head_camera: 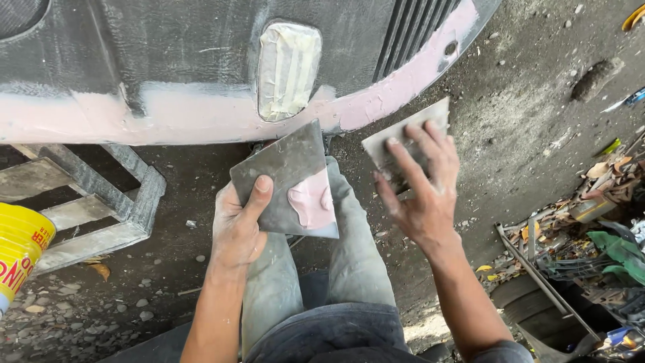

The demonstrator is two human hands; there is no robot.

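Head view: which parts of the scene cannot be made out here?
- Yellow bucket: cut off by the left edge.
- Car body panel: top cut by the upper edge.
- Right hand's spreader: the fingers cover most of it.
- Scrap pile: too cluttered to identify.

Pink filler held ready beside a grey car panel

The left hand [235,228] grips a metal plate [285,178] carrying pink putty [311,202]; the right hand [420,191] holds a flat spreader [403,138] near the panel's [168,54] pink-coated edge.
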